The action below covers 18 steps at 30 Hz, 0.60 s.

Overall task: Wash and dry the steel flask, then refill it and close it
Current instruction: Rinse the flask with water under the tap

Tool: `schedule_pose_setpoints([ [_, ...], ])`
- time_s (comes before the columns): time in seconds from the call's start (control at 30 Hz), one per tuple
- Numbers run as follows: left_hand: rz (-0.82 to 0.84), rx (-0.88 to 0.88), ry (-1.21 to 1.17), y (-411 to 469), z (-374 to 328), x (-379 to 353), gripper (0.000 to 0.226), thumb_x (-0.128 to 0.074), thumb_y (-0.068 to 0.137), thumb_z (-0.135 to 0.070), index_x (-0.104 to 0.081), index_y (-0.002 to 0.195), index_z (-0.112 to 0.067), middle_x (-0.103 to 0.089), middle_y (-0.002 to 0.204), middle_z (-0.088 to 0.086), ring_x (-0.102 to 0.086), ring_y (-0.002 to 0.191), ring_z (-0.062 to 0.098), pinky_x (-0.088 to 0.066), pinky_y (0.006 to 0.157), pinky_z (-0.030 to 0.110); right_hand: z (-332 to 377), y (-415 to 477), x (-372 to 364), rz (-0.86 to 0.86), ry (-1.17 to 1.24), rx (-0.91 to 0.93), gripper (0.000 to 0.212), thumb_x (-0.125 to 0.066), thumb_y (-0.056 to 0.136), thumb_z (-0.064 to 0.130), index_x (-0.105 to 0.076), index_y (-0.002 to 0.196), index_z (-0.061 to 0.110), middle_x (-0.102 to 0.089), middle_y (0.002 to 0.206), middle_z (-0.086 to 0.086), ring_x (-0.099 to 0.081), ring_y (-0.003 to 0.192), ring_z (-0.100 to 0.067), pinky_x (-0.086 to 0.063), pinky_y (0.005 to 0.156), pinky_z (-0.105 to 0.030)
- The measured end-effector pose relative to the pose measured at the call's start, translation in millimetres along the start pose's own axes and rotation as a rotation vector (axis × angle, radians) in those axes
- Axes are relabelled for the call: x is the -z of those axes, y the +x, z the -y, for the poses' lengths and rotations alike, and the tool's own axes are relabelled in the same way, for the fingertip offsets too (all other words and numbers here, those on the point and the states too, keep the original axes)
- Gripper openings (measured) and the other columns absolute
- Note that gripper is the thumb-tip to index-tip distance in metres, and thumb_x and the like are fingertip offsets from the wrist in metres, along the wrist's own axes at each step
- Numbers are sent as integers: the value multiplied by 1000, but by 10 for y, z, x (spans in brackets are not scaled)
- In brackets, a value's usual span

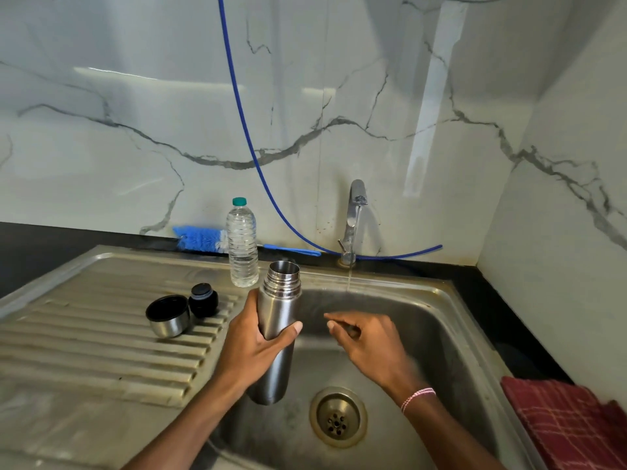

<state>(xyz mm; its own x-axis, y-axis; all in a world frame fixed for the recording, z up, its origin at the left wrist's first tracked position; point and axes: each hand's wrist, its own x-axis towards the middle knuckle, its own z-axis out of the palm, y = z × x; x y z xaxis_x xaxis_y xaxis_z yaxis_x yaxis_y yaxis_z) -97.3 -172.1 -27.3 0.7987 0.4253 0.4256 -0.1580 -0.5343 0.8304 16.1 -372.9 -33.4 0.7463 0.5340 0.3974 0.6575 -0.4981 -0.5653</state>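
The left hand's fingers (252, 310) curl tight round the upper body of the steel flask (276, 310), thumb pressed across its front just below the threaded neck. The left hand (258, 347) holds it nearly upright, mouth open and tipped slightly away, its base hanging clear above the sink's (424, 320) left wall, near the drain (337, 417). The forearm rises from the lower left, over the draining board's (101, 340) inner edge.

The right hand (366, 337) hovers just beside the flask, not touching it. Its fingers are loosely curled round nothing, the forefinger reaching towards the flask; the hand is blurred. The wrist, wearing a pink thread band (417, 396), sits over the basin's middle with open room all round.

Behind, the tap (353, 225) runs a thin stream (348, 279) onto the back of the basin, apart from the flask's mouth. On the draining board lie the steel cup lid (168, 315) and black stopper (203, 300), touching each other. A plastic water bottle (242, 245) stands at the board's back edge, a blue bottle brush (200, 239) behind it. A red checked cloth (570, 422) lies on the dark worktop (34, 245) at right.
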Motion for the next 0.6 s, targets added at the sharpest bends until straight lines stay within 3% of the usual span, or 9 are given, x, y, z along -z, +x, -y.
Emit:
schedule_pose_setpoints([
  [0.17, -36, 39, 115, 210, 145, 41, 63, -85, 76, -52, -48, 124, -35, -70, 102, -15, -68, 89, 1, -52, 77, 19, 43, 68, -138, 97, -181, 48, 29, -65, 100, 41, -72, 127, 33, -76, 114, 15, -69, 96, 1, -56, 88, -19],
  [0.33, -168, 78, 153, 317, 191, -39, 67, -78, 74, -62, -40, 124, -36, -68, 101, -7, -66, 88, 15, -53, 75, 34, 111, 600, -422, 115, -266, 95, 40, -64, 100, 32, -62, 140, 25, -70, 129, -1, -68, 113, -18, -57, 98, -38],
  [0.5, -236, 97, 156, 354, 211, -35, 71, -78, 75, -61, -41, 129, -30, -64, 104, -9, -61, 87, 15, -49, 75, 32, 321, 1233, -684, -22, -295, 33, 55, -67, 95, 19, -51, 148, 15, -47, 151, -12, -59, 125, -35, -54, 100, -45],
  [0.6, -249, 103, 154, 369, 212, -41, 72, -79, 75, -59, -43, 129, -28, -64, 103, -9, -64, 88, 17, -49, 74, 31, 377, 1432, -846, -116, -342, -64, 59, -65, 95, 18, -44, 150, 15, -35, 154, -13, -48, 132, -36, -54, 98, -46],
])
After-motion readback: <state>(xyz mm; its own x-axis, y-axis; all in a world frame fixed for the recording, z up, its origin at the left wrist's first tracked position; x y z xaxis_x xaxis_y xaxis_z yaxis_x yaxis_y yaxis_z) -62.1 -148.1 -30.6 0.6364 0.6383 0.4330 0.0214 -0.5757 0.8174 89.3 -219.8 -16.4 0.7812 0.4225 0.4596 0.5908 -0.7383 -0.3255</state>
